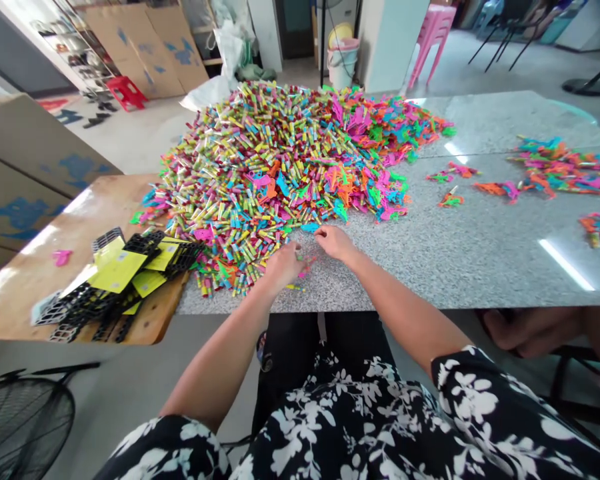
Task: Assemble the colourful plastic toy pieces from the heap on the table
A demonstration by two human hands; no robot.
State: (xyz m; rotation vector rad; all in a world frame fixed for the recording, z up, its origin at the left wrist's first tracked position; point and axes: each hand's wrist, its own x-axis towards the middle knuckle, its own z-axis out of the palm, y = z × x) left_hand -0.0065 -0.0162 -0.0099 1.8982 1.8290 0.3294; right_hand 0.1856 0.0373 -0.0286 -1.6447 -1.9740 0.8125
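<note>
"Head view: how did we have our left hand (pixel 283 265)?"

"We had its fingers half curled above the speckled grey tabletop (pixel 390 267), with a reddish-pink plastic piece (pixel 306 268) right by the fingertips. That spot was blurred, so we could not tell whether we pinched the piece or only brushed it."

"And our right hand (pixel 336 242)?"

"We had it bent inward, fingers drawn close together, their tips at a blue plastic piece (pixel 310 227) on the heap's near edge. Whether we gripped that one or merely touched it, we could not say."

"What lay around us?"

"Just beyond both hands we had a heap of small yellow-and-red tubes (pixel 250 153), mixed toward the right with bright plastic pieces (pixel 350 187) in pink, orange, green and blue. On our left, black plastic frames (pixel 75 313) and yellow cards (pixel 117 271) lay together on a wooden tabletop (pixel 166 317)."
</note>
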